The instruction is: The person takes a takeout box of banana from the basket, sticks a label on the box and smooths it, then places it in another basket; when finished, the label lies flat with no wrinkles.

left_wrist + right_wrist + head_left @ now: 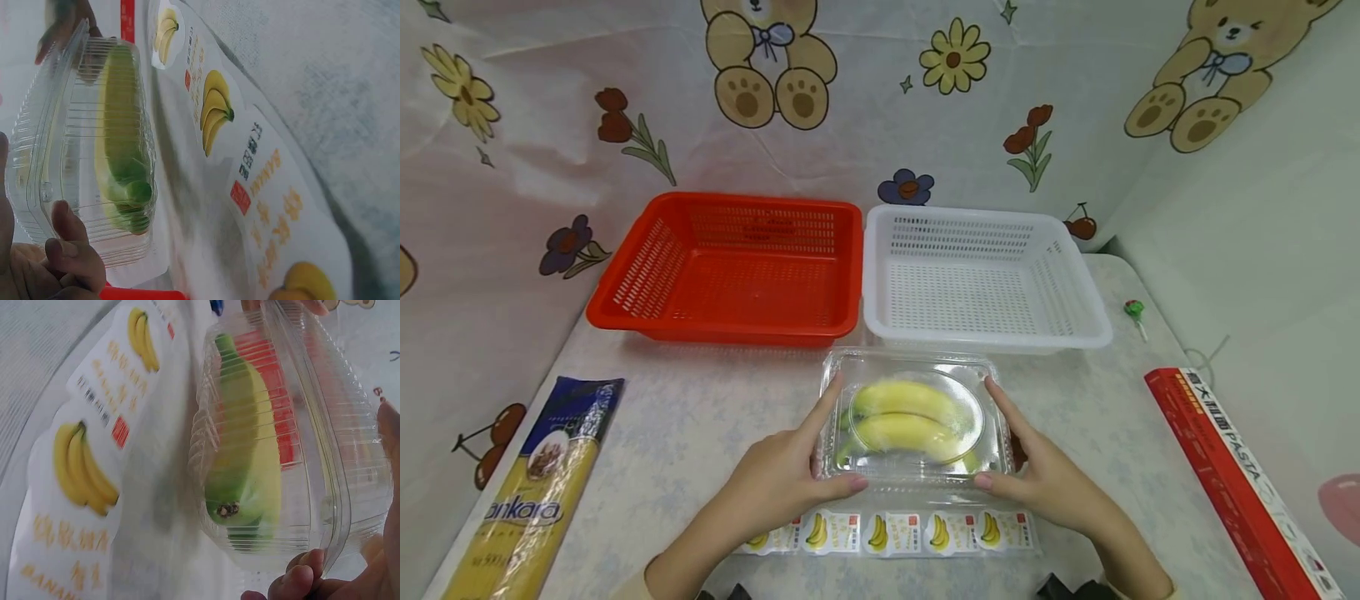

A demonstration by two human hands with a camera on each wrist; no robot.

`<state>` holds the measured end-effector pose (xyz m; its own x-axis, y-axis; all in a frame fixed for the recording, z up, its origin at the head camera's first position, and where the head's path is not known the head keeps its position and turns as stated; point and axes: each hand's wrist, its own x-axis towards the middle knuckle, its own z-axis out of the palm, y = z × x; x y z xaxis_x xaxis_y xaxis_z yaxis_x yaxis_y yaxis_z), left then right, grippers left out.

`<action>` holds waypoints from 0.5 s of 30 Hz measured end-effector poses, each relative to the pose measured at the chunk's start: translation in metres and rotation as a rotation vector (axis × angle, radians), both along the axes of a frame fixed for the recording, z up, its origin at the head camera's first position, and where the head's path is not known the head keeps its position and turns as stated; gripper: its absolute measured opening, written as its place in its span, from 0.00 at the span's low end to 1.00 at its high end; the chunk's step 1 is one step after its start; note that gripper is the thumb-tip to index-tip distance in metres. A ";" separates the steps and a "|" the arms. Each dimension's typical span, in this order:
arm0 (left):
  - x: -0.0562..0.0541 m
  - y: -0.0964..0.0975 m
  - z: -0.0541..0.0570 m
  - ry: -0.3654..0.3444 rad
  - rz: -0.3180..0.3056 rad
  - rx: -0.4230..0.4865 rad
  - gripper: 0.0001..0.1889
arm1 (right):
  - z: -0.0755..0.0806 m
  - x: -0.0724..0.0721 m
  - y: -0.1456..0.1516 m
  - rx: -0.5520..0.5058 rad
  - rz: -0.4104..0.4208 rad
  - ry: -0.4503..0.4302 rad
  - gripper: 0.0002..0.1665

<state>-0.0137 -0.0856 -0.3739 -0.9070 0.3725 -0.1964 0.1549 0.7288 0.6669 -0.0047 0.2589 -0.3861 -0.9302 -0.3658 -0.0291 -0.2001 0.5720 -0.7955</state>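
Note:
A clear plastic clamshell box (865,364) with its lid down is held level between both hands in the middle of the head view. Two yellow bananas (904,432), greenish at the ends, lie inside it. My left hand (778,475) grips the box's left side, thumb along the near edge and index finger up the side. On the right side my right hand (1052,479) has the same grip. Both wrist views show fingers (75,250) under the box's rim. Just nearer than the box lies a strip of banana stickers (891,533), partly behind the left forearm.
Behind the box stand a red basket (737,327) and a white basket (985,333), side by side. A yellow and blue pasta packet (542,492) lies at left. At right are a long red pasta box (1225,492) and a green lollipop (1134,309).

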 end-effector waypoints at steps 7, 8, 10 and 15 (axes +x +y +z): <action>-0.016 0.022 -0.010 0.014 -0.058 0.012 0.60 | -0.010 -0.003 0.024 -0.018 -0.009 -0.013 0.64; -0.017 0.026 -0.011 0.017 -0.061 0.014 0.60 | -0.011 -0.003 0.027 -0.021 -0.011 -0.014 0.64; -0.020 0.031 -0.014 0.033 -0.064 0.007 0.60 | -0.013 -0.004 0.032 -0.027 -0.021 -0.019 0.64; -0.026 0.043 -0.019 0.022 -0.073 0.013 0.60 | -0.017 -0.008 0.044 -0.034 -0.045 -0.011 0.63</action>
<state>-0.0397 -0.0425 -0.3928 -0.8817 0.4398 -0.1711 0.2220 0.7065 0.6720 -0.0125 0.3025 -0.4026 -0.9453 -0.3250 -0.0278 -0.1661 0.5529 -0.8165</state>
